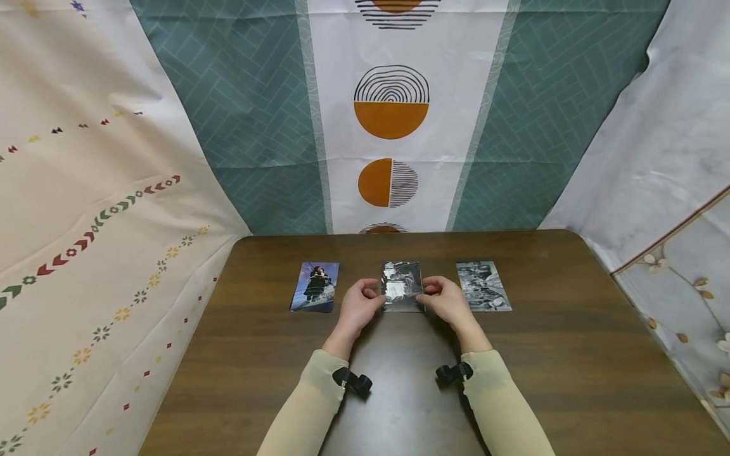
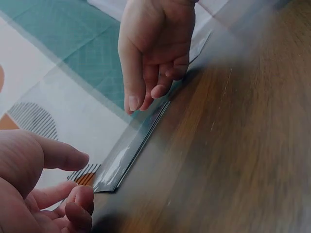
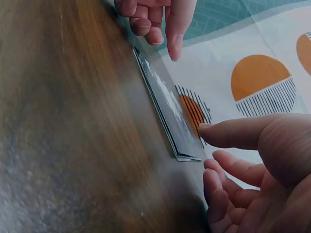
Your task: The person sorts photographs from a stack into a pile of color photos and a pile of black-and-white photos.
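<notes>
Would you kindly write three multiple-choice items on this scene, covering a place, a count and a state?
1. Where is the colour photo? A left end of the row; B middle; C right end.
2. How many photo spots lie on the table? A two; B three; C five.
3. The middle stack is: A flat on the table; B lifted high; C folded.

Answers: 1 A, it lies beyond the left hand. 2 B, three in a row. 3 A, the wrist views show it flat, with the right hand beside it.
</notes>
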`<state>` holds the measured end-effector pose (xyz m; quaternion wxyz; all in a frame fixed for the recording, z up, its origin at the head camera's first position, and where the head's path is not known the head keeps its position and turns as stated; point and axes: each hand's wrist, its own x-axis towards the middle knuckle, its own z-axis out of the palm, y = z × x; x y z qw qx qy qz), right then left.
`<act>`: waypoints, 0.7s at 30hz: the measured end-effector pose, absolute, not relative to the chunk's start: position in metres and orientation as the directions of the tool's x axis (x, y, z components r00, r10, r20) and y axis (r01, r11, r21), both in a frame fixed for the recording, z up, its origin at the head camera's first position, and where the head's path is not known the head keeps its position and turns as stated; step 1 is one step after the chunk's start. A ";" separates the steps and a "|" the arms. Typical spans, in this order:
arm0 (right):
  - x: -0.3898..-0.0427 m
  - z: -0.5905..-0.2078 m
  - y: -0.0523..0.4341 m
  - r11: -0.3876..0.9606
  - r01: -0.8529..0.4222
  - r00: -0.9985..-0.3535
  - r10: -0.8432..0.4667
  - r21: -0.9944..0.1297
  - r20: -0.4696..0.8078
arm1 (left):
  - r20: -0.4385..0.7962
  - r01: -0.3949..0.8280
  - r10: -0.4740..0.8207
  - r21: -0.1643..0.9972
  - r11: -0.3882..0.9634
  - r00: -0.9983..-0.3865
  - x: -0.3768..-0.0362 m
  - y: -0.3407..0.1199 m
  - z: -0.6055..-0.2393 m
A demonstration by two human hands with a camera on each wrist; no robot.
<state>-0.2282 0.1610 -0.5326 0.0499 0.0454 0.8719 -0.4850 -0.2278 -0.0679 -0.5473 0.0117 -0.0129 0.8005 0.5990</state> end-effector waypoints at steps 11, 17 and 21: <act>-0.229 -0.540 0.160 0.588 0.117 -0.993 0.054 -0.800 -0.106 | -0.066 -0.079 -0.047 0.923 0.377 -0.997 -0.233 -0.059 -0.549; -0.231 -0.540 0.158 0.639 0.124 -0.992 0.065 -0.759 -0.107 | -0.082 -0.089 -0.033 0.911 0.403 -0.996 -0.237 -0.058 -0.551; -0.232 -0.542 0.158 0.668 0.133 -0.991 0.072 -0.732 -0.114 | -0.091 -0.091 -0.021 0.895 0.436 -0.996 -0.238 -0.058 -0.549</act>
